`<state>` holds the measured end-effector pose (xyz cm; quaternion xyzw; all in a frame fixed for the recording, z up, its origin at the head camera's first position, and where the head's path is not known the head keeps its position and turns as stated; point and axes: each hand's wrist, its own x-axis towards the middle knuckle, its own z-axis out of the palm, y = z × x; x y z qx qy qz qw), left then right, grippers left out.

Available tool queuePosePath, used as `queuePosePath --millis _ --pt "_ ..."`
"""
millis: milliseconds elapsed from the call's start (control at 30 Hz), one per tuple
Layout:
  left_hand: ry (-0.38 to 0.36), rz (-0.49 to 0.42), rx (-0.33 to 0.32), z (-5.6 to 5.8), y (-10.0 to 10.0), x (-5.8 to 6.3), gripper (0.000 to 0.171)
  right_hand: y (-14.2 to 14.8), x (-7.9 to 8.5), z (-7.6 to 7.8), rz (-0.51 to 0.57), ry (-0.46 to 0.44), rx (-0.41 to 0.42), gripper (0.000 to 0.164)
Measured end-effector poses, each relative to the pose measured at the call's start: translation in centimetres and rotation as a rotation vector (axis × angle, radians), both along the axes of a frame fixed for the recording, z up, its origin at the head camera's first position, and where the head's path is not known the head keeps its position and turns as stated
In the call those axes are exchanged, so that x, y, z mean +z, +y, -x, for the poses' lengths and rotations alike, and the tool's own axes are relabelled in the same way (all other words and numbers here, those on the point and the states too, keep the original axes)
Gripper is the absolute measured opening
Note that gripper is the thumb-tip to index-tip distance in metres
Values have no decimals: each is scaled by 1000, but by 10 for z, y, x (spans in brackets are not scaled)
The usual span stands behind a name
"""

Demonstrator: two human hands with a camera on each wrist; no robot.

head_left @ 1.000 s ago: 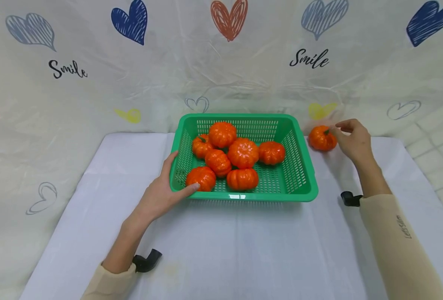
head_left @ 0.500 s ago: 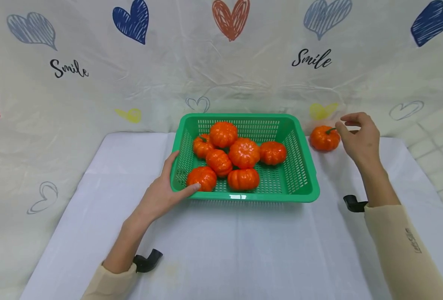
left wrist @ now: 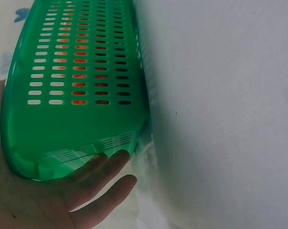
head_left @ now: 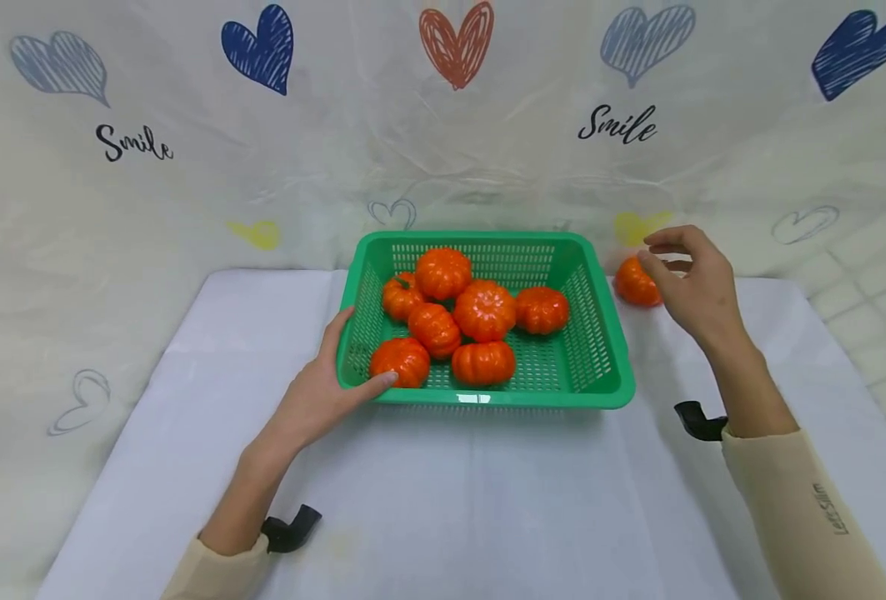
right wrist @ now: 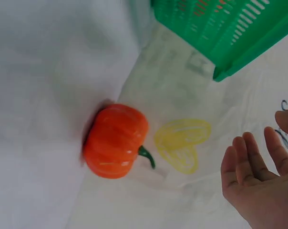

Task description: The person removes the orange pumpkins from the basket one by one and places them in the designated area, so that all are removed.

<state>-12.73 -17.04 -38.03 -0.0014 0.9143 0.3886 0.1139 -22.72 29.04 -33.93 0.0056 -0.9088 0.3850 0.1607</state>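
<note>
A green plastic basket (head_left: 480,398) with slotted walls stands on the white table and holds several orange toy pumpkins (head_left: 485,310). At its near left corner my left hand (head_left: 315,396) grips the rim, thumb over the top edge; in the left wrist view the fingers (left wrist: 103,179) lie along the outside wall. To the basket's right sits a single orange pumpkin (right wrist: 116,140) with a green stem, on its own by the back edge. My right hand (head_left: 698,287) hovers just above and right of it, fingers loosely bent and apart from it, hiding part of it in the head view.
A white cloth (head_left: 443,500) covers the table. Behind it hangs a pale sheet (head_left: 337,125) printed with hearts and "Smile". Near each sleeve cuff a black wrist mount (head_left: 700,421) sticks out.
My right hand moved right, away from the lone pumpkin's stem, then came back left, higher over the pumpkin. The left hand and the basket have stayed in place.
</note>
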Motion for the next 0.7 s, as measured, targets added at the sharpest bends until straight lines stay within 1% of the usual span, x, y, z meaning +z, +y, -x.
queuePosePath --millis 133,267,433,533,700 --pt "7 6 1 0 0 0 108 -10 9 -5 16 23 55 37" --pt "5 6 4 -1 0 1 108 -22 16 -12 11 -9 110 39" --pt "2 -3 -1 -1 0 -1 108 -36 23 -20 1 -47 185 39" --pt "5 -4 -2 0 0 -2 108 -43 27 -20 -3 -76 242 38" --pt "12 -4 -3 0 1 -2 107 -53 30 -17 -24 -124 324 40"
